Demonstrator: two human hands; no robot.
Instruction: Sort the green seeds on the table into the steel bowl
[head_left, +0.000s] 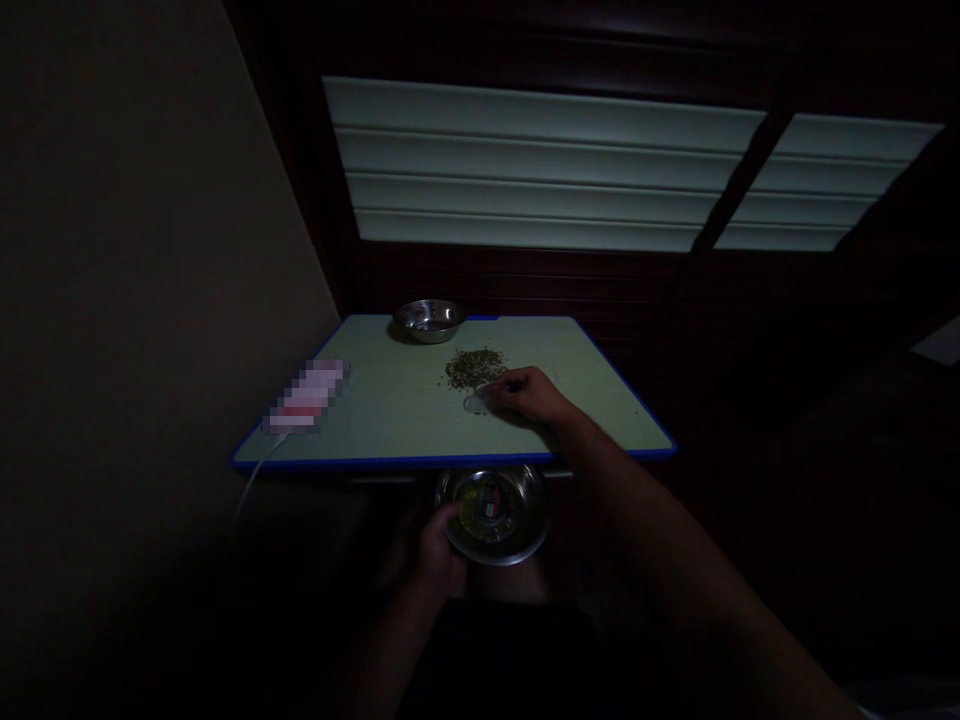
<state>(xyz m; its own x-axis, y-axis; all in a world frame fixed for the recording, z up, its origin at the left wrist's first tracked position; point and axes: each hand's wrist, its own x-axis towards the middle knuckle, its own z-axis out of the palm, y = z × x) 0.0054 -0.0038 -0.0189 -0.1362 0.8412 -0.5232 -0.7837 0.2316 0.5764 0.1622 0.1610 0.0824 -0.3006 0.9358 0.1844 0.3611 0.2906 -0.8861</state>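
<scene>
My left hand [441, 550] is closed on the left rim of a shiny metal bowl [538, 540], held just below the table's front edge. Greenish grains line the inside of that bowl, and a small dark and orange shape shows in its middle. Over the tabletop, my right hand [525, 395] pinches a small, pale, translucent piece with a rounded end [475, 403]; its exact kind is unclear in the dim light. This piece rests at the near side of a loose pile of small brownish-green grains [474, 368] spread on the table.
A second metal bowl [430, 322] stands at the back left of the pale table [382, 420], which has a blue edge. A blurred-out pink, phone-like object [307, 397] with a white cable [255, 478] lies at the left. Dark wooden slatted panels [525, 165] rise behind.
</scene>
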